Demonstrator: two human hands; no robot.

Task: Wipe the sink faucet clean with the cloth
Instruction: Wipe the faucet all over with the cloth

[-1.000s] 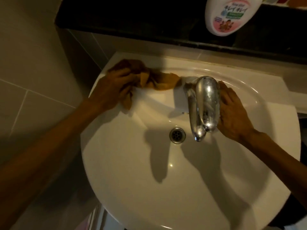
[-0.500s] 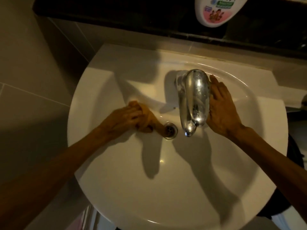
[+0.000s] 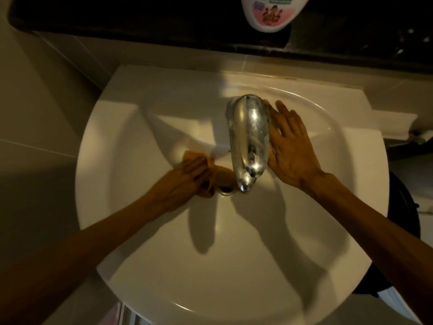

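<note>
A shiny chrome faucet [image 3: 248, 139] rises over the middle of a white sink [image 3: 164, 266]. My left hand [image 3: 185, 181] is closed around a bunched orange-brown cloth [image 3: 215, 174] low in the basin, just left of the spout tip and over the drain [image 3: 226, 190], which the cloth partly covers. My right hand [image 3: 290, 146] lies flat with fingers spread against the faucet's right side, holding nothing.
A white soap bottle [image 3: 271, 12] with a pink label stands on the dark shelf [image 3: 140, 22] behind the sink. Grey tiled wall [image 3: 35, 113] runs along the left. A dark object [image 3: 403, 219] sits past the sink's right rim.
My left hand carried the cloth from the sink's back left rim down into the basin to the drain, then slightly closer to the spout. My right hand stayed against the faucet.
</note>
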